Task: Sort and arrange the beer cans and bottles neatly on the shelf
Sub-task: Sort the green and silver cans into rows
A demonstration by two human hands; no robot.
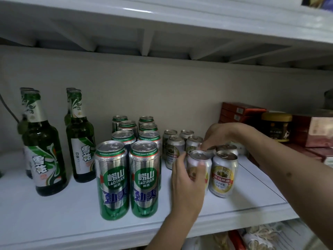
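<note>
While the bottles [45, 141] and tall green cans [129, 159] far left of the hands stand sorted, short cans remain: the left hand [187, 179] grips one short can [199, 165], the right hand [216, 136] pinches another's top behind it.

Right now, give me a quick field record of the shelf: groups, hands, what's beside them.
bottles: green bottles upright, far left, two rows
tall cans: green Laoshan cans in two rows, centre
short cans: silver-and-gold cans clustered right of centre
left hand: left hand wrapped around front short can
right hand: right hand fingertips over the cans behind
right end: red boxes, dark jar
</note>
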